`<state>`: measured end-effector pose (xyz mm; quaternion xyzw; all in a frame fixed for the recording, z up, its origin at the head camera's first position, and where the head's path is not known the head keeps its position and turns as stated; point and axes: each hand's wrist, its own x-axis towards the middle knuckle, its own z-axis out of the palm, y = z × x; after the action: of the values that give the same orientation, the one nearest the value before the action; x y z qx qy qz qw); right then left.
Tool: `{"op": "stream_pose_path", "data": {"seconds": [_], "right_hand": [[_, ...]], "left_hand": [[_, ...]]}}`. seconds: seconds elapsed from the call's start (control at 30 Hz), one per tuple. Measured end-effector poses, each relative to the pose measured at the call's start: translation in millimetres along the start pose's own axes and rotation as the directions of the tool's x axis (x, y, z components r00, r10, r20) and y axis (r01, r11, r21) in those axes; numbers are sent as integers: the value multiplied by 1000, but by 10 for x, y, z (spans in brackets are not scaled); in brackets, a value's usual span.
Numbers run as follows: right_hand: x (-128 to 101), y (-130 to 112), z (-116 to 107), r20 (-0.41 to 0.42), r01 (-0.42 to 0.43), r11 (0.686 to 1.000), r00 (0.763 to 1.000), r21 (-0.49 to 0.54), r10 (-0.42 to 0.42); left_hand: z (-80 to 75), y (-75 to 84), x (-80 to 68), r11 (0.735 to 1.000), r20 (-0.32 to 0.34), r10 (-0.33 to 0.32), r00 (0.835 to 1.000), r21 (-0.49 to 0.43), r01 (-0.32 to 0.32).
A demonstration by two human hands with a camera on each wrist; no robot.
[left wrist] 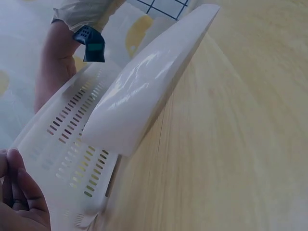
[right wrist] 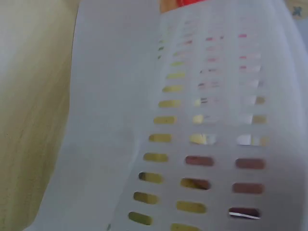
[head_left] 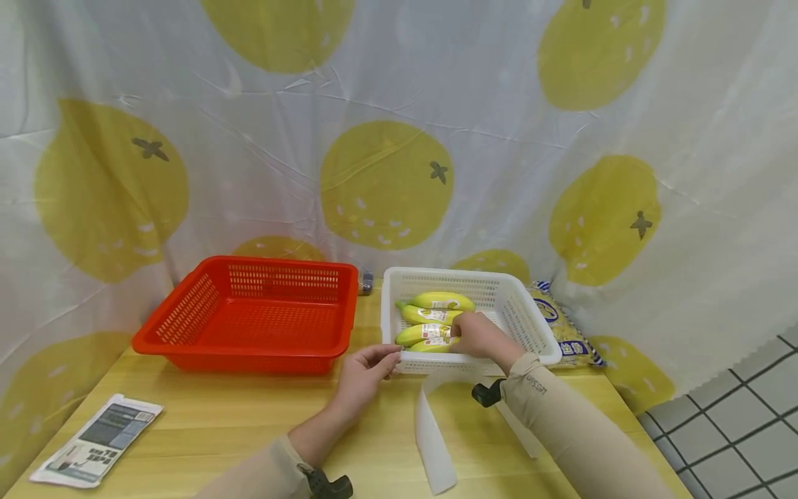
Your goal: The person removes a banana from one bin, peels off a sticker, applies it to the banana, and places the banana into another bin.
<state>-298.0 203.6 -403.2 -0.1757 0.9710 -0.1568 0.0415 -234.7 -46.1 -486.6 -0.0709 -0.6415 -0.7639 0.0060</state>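
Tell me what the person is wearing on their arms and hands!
Both arms wear long beige sleeves, the right sleeve with small dark lettering near the cuff. The left hand and right hand are bare, no gloves. A small black camera mount with a white strap sits at the right wrist, another black one at the left.

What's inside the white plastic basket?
The white slotted plastic basket holds four yellow bananas with stickers. The right hand reaches in and touches them, covering their right ends. Whatever lies beneath the bananas is hidden.

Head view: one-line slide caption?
Right hand reaches yellow bananas in white plastic basket; left hand touches its front rim.
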Motion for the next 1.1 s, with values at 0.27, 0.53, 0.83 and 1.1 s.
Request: {"op": "stream_pose_path", "data": {"seconds": [0.27,0.53,0.83,1.1], "right_hand": [[118,96,70,32,-58,998,998,0,58],[176,127,151,43,-83,995,995,-63,86],[226,148,199,18,-143,985,989,-95,145],[186,124,161,22,-151,988,988,-44,152]], "left_hand": [[-7,7,11,1000,-9,-12,1000,-12,12],[-11,-27,16,1000,-4,-9,1000,6,9],[-27,-28,19,1000,3,-19,1000,11,19],[-27,-38,16,1000,13,-10,1000,20,10]]}}
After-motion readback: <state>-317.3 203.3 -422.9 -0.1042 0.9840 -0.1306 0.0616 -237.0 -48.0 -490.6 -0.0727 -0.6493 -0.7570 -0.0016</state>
